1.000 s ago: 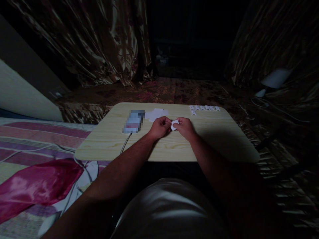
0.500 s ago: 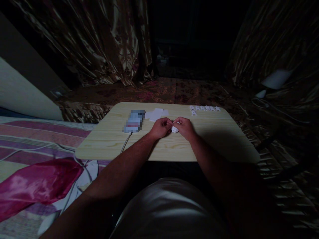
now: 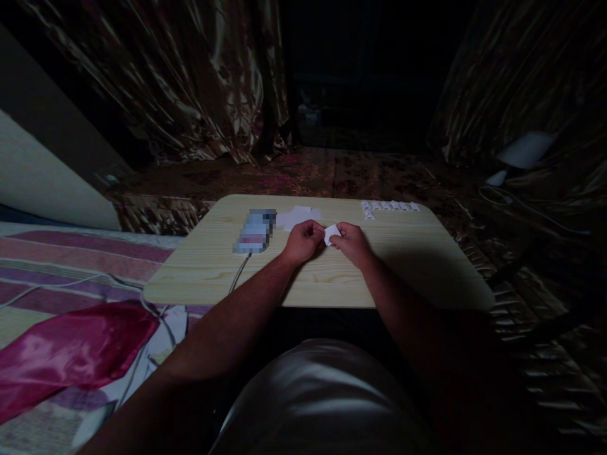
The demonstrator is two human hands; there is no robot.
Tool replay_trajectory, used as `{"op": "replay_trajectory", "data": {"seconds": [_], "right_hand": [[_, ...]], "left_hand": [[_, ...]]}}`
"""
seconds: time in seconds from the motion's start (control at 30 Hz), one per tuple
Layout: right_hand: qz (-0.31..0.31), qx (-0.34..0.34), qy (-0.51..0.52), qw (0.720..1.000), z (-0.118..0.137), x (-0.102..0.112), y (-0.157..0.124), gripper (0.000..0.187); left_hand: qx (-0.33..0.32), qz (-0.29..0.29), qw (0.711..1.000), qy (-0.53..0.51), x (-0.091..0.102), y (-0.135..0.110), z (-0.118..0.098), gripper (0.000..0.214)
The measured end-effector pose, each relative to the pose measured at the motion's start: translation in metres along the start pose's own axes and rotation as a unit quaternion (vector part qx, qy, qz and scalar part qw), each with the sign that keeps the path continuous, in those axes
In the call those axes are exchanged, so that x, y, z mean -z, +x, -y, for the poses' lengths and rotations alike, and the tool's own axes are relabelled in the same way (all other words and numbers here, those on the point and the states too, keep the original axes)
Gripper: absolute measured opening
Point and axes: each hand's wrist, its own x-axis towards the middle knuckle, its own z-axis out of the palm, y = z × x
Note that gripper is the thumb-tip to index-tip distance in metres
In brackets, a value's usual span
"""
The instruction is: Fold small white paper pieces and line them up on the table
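A small white piece of paper (image 3: 331, 234) is pinched between my left hand (image 3: 301, 242) and my right hand (image 3: 351, 243), just above the middle of a light wooden lap table (image 3: 203, 265). Both hands have their fingers closed on it. Loose white paper sheets (image 3: 296, 217) lie flat just beyond my left hand. A row of several small folded white paper pieces (image 3: 389, 206) sits at the table's far right edge, with one more (image 3: 369, 215) below the row's left end.
A blurred phone-like object (image 3: 255, 231) lies left of my hands with a cable (image 3: 238, 275) running off the near edge. A pink satin cloth (image 3: 71, 351) and striped bedding lie at the left. Dark curtains hang behind. A white lamp-like object (image 3: 521, 151) is at the right.
The paper between my fingertips has been turned and reshaped slightly; more of its white face shows now. Both hands stay in the same spot.
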Motion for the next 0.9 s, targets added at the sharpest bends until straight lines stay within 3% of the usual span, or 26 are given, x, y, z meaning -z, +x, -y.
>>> {"op": "replay_trajectory", "data": {"seconds": [0.9], "right_hand": [[-0.023, -0.011, -0.034, 0.999, -0.0035, -0.0009, -0.0001, 0.011]], "left_hand": [[-0.009, 0.038, 0.999, -0.020, 0.0003, -0.0012, -0.0017, 0.025]]}}
